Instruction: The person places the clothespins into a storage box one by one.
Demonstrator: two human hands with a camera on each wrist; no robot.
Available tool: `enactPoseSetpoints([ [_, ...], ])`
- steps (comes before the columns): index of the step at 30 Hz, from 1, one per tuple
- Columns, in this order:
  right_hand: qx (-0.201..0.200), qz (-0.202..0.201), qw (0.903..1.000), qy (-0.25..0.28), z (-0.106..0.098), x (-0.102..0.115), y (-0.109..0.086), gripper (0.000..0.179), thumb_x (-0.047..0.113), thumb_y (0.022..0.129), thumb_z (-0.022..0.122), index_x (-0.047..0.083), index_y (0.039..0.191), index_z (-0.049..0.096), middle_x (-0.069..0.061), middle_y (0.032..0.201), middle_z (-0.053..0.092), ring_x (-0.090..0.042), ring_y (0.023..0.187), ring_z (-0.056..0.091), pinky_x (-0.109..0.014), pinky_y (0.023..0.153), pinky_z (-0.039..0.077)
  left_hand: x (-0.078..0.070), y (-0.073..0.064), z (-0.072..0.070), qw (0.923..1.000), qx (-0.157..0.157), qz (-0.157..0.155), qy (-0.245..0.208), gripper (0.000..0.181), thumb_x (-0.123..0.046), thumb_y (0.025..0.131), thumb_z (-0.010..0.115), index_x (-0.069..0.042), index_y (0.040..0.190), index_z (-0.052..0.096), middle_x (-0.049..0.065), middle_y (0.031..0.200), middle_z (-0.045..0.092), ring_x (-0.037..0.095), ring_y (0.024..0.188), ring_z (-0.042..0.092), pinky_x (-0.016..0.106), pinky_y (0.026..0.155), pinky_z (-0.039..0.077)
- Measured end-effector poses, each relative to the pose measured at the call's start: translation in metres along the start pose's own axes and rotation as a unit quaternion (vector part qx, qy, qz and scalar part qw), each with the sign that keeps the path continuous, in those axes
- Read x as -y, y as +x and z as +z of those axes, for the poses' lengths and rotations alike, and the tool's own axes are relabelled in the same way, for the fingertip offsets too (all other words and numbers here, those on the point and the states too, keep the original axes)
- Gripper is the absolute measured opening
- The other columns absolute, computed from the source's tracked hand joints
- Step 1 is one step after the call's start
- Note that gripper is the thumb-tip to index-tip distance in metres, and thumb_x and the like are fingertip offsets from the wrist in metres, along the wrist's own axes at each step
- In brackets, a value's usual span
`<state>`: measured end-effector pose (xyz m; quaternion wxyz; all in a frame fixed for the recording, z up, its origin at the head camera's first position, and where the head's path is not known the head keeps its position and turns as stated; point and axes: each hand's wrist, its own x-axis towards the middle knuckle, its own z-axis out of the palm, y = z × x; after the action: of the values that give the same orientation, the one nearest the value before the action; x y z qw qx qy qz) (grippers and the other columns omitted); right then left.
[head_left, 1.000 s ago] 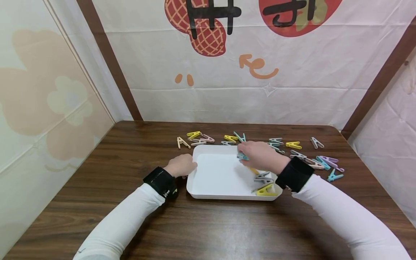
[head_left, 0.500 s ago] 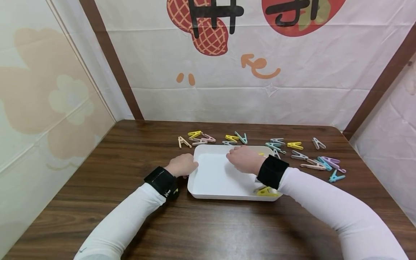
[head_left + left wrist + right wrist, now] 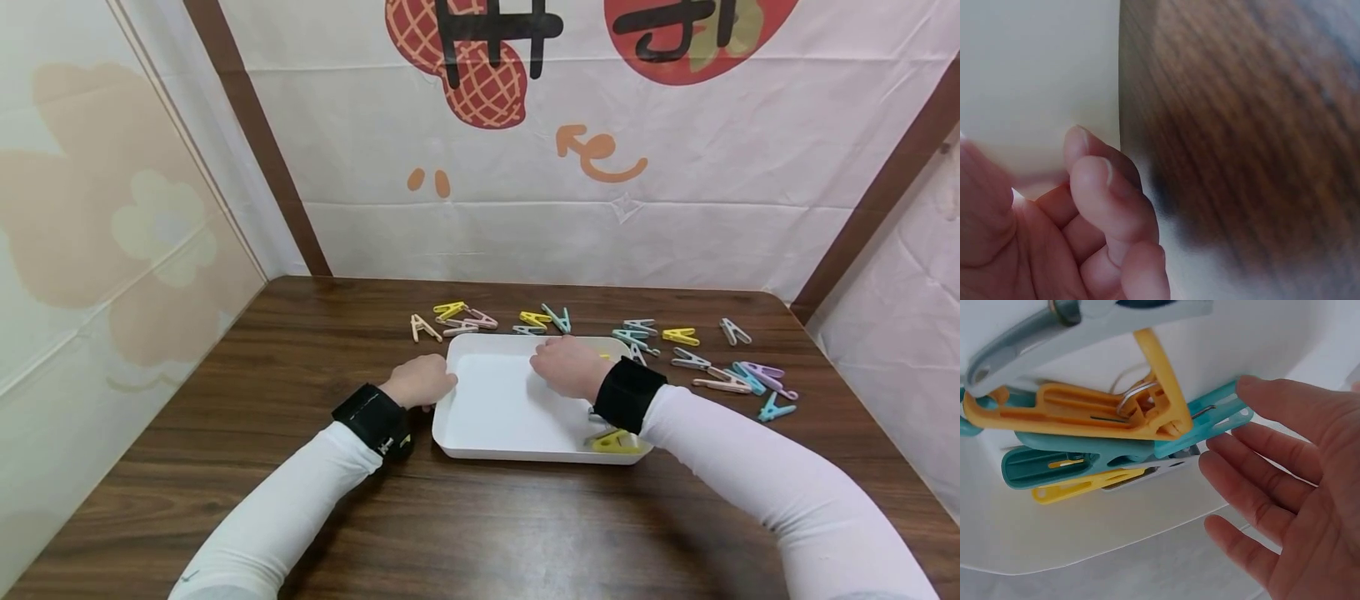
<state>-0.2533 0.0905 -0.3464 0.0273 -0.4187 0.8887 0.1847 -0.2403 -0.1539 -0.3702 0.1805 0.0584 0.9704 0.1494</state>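
Observation:
In the head view my left hand [image 3: 420, 381] grips the left rim of a white tray [image 3: 487, 454]; in the left wrist view its fingers [image 3: 1110, 200] curl against the tray's wall. My right hand [image 3: 567, 367] is low over the tray's right half. In the right wrist view its relaxed fingers [image 3: 1254, 494] lie beside the end of a turquoise clothespin [image 3: 1216, 415], and the thumb tip touches it. That clothespin lies among an orange clothespin [image 3: 1110, 412], a dark teal clothespin [image 3: 1041, 467], a yellow clothespin [image 3: 1079, 486] and grey ones in the tray.
Several loose clothespins lie behind the tray, such as a cream clothespin [image 3: 424, 328] and a yellow clothespin [image 3: 535, 318]. More are scattered right of it, including a purple clothespin [image 3: 765, 369] and a blue clothespin [image 3: 776, 407]. A printed cloth [image 3: 465, 242] hangs behind the table.
A second ago my right hand held a blue clothespin over the tray. It has moved left and lower, then slightly right, and its fingers have loosened. My left hand stays on the rim.

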Motion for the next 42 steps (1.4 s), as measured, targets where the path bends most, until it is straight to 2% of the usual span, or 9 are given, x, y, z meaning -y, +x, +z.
enactPoseSetpoints([
  [6, 0.005, 0.008, 0.9997, 0.024, -0.007, -0.004, -0.009, 0.016, 0.012, 0.094, 0.064, 0.005, 0.109, 0.066, -0.009, 0.096, 0.064, -0.024, 0.09, 0.06, -0.035, 0.075, 0.05, 0.001, -0.002, 0.001, 1.0, -0.001, 0.0, -0.002, 0.029, -0.022, 0.099, 0.045, 0.0, 0.105, 0.063, 0.007, 0.063, 0.06, 0.018, 0.051, 0.058, 0.03, 0.05, 0.039],
  [11, -0.018, 0.019, 0.9991, 0.035, -0.01, -0.014, -0.027, 0.025, 0.015, 0.094, 0.065, 0.005, 0.116, 0.064, -0.012, 0.107, 0.064, -0.027, 0.1, 0.061, -0.038, 0.082, 0.049, 0.001, -0.003, 0.001, 1.0, -0.004, 0.007, -0.003, 0.03, -0.021, 0.099, 0.045, 0.001, 0.106, 0.063, 0.007, 0.063, 0.06, 0.018, 0.051, 0.058, 0.03, 0.05, 0.04],
  [15, -0.04, 0.037, 0.9976, 0.043, -0.012, -0.025, -0.041, 0.032, 0.02, 0.091, 0.069, 0.003, 0.118, 0.064, -0.013, 0.109, 0.065, -0.028, 0.102, 0.061, -0.039, 0.084, 0.049, 0.001, -0.003, 0.001, 0.9999, -0.005, 0.008, -0.004, 0.029, -0.021, 0.099, 0.045, 0.001, 0.105, 0.063, 0.007, 0.063, 0.06, 0.018, 0.05, 0.058, 0.03, 0.05, 0.039],
  [22, -0.076, 0.077, 0.9915, 0.072, -0.013, -0.039, -0.069, 0.031, 0.022, 0.087, 0.075, 0.004, 0.111, 0.066, -0.012, 0.105, 0.065, -0.028, 0.094, 0.062, -0.04, 0.078, 0.051, -0.001, 0.0, 0.0, 1.0, -0.002, 0.007, -0.001, 0.03, -0.022, 0.1, 0.045, 0.001, 0.107, 0.063, 0.007, 0.064, 0.06, 0.018, 0.051, 0.058, 0.03, 0.05, 0.039],
  [32, -0.141, 0.103, 0.9799, 0.098, -0.011, -0.051, -0.106, 0.026, 0.016, 0.083, 0.078, 0.005, 0.104, 0.068, -0.008, 0.093, 0.063, -0.024, 0.081, 0.06, -0.037, 0.066, 0.05, -0.002, 0.001, 0.0, 1.0, 0.003, 0.003, 0.002, 0.03, -0.023, 0.1, 0.045, 0.001, 0.106, 0.062, 0.007, 0.064, 0.06, 0.018, 0.051, 0.058, 0.03, 0.05, 0.039],
  [39, -0.176, 0.117, 0.9726, 0.097, -0.001, -0.059, -0.127, 0.022, 0.013, 0.08, 0.078, 0.005, 0.097, 0.068, -0.004, 0.083, 0.06, -0.019, 0.071, 0.057, -0.034, 0.058, 0.047, 0.0, 0.001, 0.001, 1.0, 0.001, 0.003, -0.001, 0.029, -0.022, 0.1, 0.045, 0.001, 0.104, 0.062, 0.007, 0.063, 0.06, 0.018, 0.05, 0.058, 0.029, 0.049, 0.039],
  [42, -0.174, 0.134, 0.9701, 0.103, 0.005, -0.063, -0.138, 0.023, 0.014, 0.08, 0.079, 0.004, 0.096, 0.067, -0.003, 0.082, 0.059, -0.018, 0.069, 0.056, -0.034, 0.057, 0.046, 0.0, 0.001, 0.001, 1.0, 0.0, 0.005, -0.003, 0.029, -0.021, 0.1, 0.045, 0.001, 0.104, 0.062, 0.008, 0.063, 0.06, 0.018, 0.05, 0.058, 0.029, 0.049, 0.038],
])
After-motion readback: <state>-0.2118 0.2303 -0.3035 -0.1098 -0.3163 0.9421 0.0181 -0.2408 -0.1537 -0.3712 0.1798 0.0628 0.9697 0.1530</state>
